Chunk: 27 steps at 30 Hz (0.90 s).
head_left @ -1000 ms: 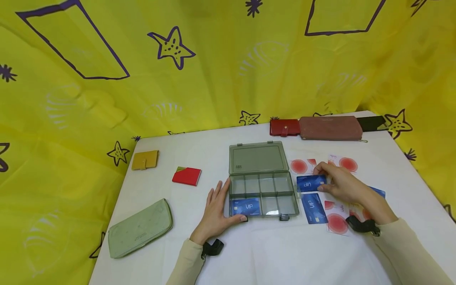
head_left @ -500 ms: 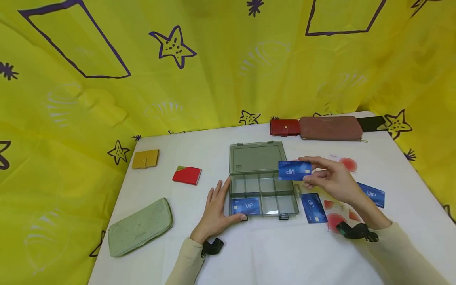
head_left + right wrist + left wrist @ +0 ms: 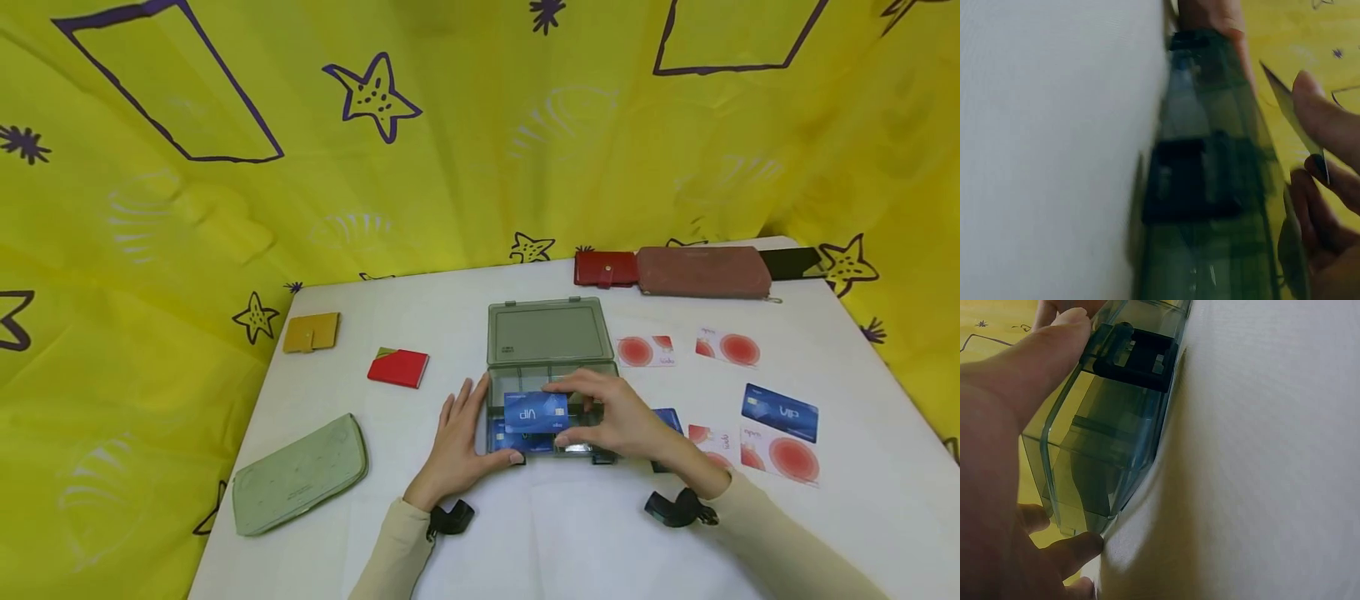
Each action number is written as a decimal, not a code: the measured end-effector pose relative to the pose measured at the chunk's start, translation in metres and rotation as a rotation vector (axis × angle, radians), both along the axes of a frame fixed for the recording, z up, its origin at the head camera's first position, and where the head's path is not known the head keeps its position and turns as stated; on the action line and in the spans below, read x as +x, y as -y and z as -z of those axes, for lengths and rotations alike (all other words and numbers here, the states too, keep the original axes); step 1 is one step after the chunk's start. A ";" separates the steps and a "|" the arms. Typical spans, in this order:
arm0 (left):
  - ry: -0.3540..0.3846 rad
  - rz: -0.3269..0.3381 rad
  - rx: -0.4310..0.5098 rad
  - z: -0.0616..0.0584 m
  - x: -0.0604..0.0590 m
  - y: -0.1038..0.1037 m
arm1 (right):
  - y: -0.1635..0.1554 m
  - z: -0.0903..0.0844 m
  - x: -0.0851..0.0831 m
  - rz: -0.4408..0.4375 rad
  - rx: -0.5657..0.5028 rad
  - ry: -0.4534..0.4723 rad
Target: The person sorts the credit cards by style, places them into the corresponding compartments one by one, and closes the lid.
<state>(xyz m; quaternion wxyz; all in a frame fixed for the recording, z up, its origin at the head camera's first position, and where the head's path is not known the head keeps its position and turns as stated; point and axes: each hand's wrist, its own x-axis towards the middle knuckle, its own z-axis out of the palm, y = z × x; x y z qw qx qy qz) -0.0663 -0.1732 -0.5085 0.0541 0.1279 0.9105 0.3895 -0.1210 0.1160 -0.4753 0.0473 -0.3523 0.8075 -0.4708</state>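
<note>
A white tabletop (image 3: 525, 550) stands against a yellow cloth backdrop (image 3: 450, 150) printed with purple stars. Near the middle of the tabletop lies a clear grey compartment box (image 3: 551, 379), its lid folded open toward the far edge.

The person's left hand (image 3: 457, 442) rests against the box's left wall with its fingers straight along that wall and the thumb laid on the near left corner. The left wrist view shows the thumb pressing just beside the black latch (image 3: 1138, 356).

The right hand (image 3: 611, 417) has come in from the right side of the tabletop, where a second ago it was lifting a blue VIP card (image 3: 536, 412) from the loose cards there. That card is now pinched between the thumb and curled fingers and held level just above the box's near left compartment, directly over another blue card (image 3: 501, 440) already lying in that compartment. The right wrist view shows the card edge-on between the fingertips, not yet let go. Judged from this, the carried card seems about to join the stored one.

Toward the right edge lie a third blue card (image 3: 780, 412) and several white cards with red circles (image 3: 645, 351). A fourth blue card is partly hidden behind the right wrist.

Along the far edge sit a red wallet (image 3: 605, 269) and a long brown wallet (image 3: 703, 271). Toward the left edge lie a green pouch (image 3: 300, 473), a red card holder (image 3: 398, 367) and a yellow card holder (image 3: 311, 332).
</note>
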 end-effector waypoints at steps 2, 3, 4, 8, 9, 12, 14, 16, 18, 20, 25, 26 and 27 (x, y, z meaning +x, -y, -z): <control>0.006 0.002 -0.001 0.000 0.000 0.000 | 0.006 0.003 0.002 0.017 0.049 -0.055; 0.007 0.003 -0.003 0.000 0.000 0.000 | 0.009 0.004 0.004 0.016 0.063 -0.063; 0.011 0.002 -0.006 0.001 0.000 0.000 | 0.011 0.004 0.005 0.012 0.077 -0.064; -0.006 0.003 0.005 0.001 0.000 0.000 | 0.017 0.002 0.007 -0.015 0.162 -0.055; -0.013 0.003 0.010 0.001 0.000 0.001 | 0.017 0.001 0.006 -0.029 0.178 -0.046; -0.021 0.002 0.024 0.001 0.000 0.001 | 0.012 -0.003 0.004 -0.047 0.205 -0.031; -0.019 -0.001 0.029 0.001 0.000 0.001 | 0.005 -0.004 0.001 -0.029 0.188 -0.045; -0.014 -0.005 0.026 0.001 0.000 0.000 | -0.007 -0.007 -0.003 0.015 0.164 -0.070; -0.007 -0.011 0.023 0.000 0.000 0.001 | -0.024 -0.009 -0.008 0.073 0.155 -0.088; -0.007 -0.015 0.021 0.000 0.000 0.000 | -0.045 -0.014 -0.011 0.128 0.162 -0.059; 0.003 -0.017 0.033 -0.001 0.001 0.000 | -0.090 -0.018 -0.012 0.209 0.302 0.071; -0.001 -0.014 0.039 -0.001 0.001 0.000 | -0.096 -0.017 -0.011 0.208 0.335 0.092; 0.004 -0.015 0.039 -0.001 0.002 -0.001 | -0.100 -0.016 -0.010 0.207 0.374 0.110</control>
